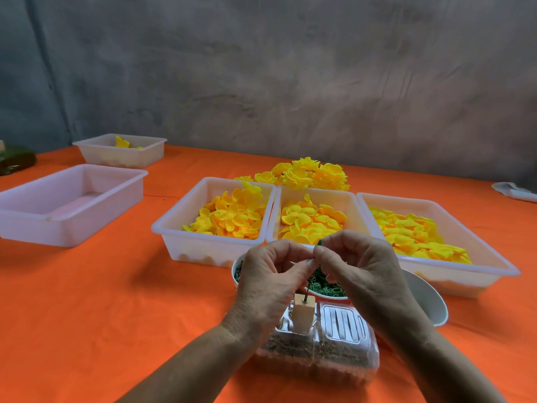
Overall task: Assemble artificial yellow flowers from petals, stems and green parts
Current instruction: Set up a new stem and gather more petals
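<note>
Both hands meet just above a white bowl of small green plastic rings [325, 286], which sits on the orange-clothed tabletop [116, 301]. The left hand [270, 280] has its fingers curled in, thumb and forefinger pinched together at the tip of the right hand's fingers; what it pinches is too small to make out. The right hand [357, 266] pinches a small dark green piece [319, 243] that pokes up between its fingertips. Nearer the person, a pale wooden block [303, 315] with a thin dark stem [305, 296] stuck upright in its top stands on a clear plastic box filled with brown grit [334, 350]. Beyond the bowl, three white plastic trays sit side by side, each heaped with loose yellow fabric petals [232, 216]. Behind them lies a pile of finished yellow flowers [305, 174]. Off to the left are an empty-looking white tray [26, 219] and, farther back, a smaller white tray [96, 155] holding a few yellow pieces.
</note>
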Motion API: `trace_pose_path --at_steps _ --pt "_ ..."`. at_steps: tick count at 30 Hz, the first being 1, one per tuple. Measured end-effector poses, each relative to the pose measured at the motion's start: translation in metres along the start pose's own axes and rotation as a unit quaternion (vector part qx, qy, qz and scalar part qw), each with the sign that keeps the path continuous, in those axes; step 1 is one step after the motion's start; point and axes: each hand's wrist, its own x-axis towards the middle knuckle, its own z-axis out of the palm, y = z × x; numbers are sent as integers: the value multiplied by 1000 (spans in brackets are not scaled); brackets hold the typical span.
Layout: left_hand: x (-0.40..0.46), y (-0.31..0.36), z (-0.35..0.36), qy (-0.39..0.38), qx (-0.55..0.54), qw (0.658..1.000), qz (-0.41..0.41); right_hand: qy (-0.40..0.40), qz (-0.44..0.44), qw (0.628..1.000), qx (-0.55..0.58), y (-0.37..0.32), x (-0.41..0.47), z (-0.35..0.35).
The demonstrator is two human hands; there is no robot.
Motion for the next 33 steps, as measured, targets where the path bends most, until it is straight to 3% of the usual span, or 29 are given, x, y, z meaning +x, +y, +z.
trace_pose_path --at_steps 4,9,16,21,33 --pt "-1 -3 -1 -7 -1 1000 20 -16 131 984 123 2 3 -1" --pt "2 -2 -5 6 -14 999 38 -79 299 899 311 3 11 -3" --pt "4 -1 -5 6 12 998 54 -87 356 856 364 2 12 -4" --pt "6 -3 -6 12 27 998 61 -80 353 860 358 2 12 -4" --pt "6 -4 -4 8 23 998 59 -61 255 921 288 5 9 -3"
